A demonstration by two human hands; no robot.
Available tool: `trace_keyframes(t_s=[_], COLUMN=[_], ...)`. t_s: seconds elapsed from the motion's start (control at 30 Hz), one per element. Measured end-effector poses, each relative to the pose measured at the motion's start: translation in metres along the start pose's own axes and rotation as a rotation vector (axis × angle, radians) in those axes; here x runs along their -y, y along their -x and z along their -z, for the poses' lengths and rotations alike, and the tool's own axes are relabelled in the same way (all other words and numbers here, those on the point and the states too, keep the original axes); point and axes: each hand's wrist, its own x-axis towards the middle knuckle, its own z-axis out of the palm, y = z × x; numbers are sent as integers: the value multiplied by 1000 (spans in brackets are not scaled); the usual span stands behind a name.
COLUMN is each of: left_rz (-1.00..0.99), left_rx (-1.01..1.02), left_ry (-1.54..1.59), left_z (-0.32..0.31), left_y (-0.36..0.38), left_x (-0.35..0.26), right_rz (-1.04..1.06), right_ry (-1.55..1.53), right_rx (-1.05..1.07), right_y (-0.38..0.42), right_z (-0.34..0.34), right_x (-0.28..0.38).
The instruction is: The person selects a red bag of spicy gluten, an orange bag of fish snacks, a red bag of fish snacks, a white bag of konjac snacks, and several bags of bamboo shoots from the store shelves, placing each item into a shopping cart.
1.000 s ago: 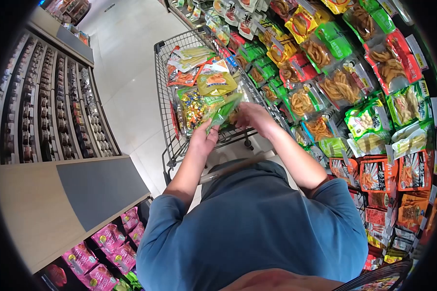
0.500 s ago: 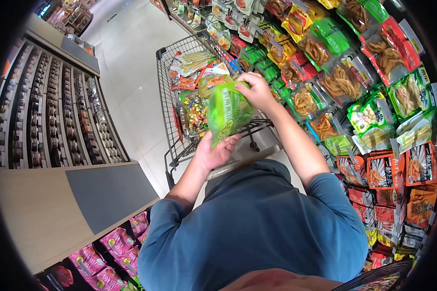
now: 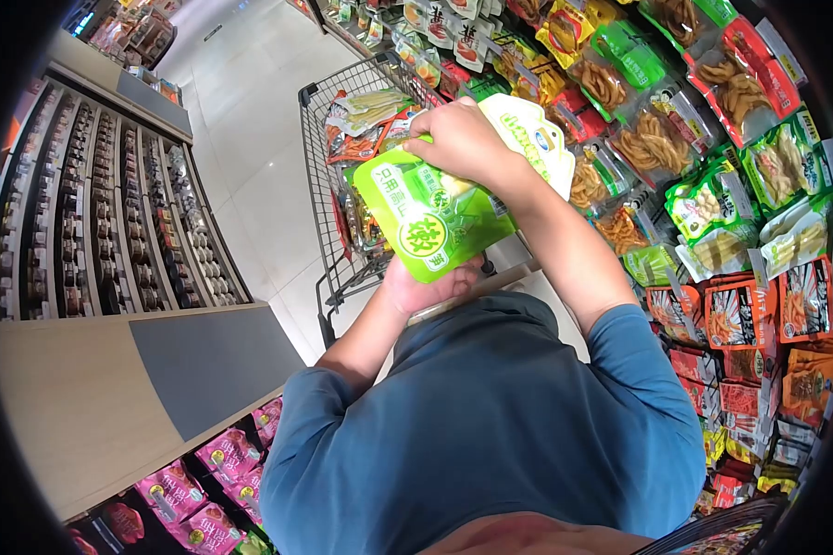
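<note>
A bright green snack bag [image 3: 416,222] with white lettering faces me above the shopping cart's near end. My right hand [image 3: 467,143] grips its upper edge, fingers curled over it. Under the bag's lower part lies my left hand [image 3: 430,282], partly covered, its palm turned up and its visible fingers loosely bent against the bag. A pale green and white packet edge [image 3: 532,139] shows beyond my right wrist. The cart [image 3: 317,176] holds several packets, among them a red and clear one [image 3: 366,116] at its far end.
Hanging snack bags [image 3: 652,148] fill the rack close on the right. On the left stands a shelf unit [image 3: 111,213] with rows of small jars and a wooden counter panel [image 3: 65,398]. Pink bags [image 3: 171,490] are at lower left. Tiled floor [image 3: 250,176] runs past the cart.
The green bag has turned and spread flat towards me, showing its large lettering. My right hand has shifted slightly left. My left hand is now more hidden beneath the bag. The pale packet edge has appeared.
</note>
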Motion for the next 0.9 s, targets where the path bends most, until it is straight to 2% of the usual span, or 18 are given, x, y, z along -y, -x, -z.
trace_keyframes(t_s=[0.33, 0.43, 0.67, 0.73, 0.83, 0.9], left_rz=[34, 144, 206, 207, 16, -180], left_rx=[114, 254, 381, 434, 239, -58], left_ry=[185, 348, 429, 435, 382, 236], left_z=[13, 20, 17, 13, 38, 35], left_y=[3, 2, 1, 1, -6, -5], left_x=[4, 4, 6, 8, 16, 17], right_rz=[86, 71, 17, 110, 230, 287], right_ry=[-17, -5, 1, -38, -129, -188], right_rx=[-17, 7, 81, -33, -118, -194], right_y=[5, 6, 7, 13, 35, 57], right_z=[-2, -3, -4, -6, 1, 6], right_x=[4, 4, 6, 7, 14, 15])
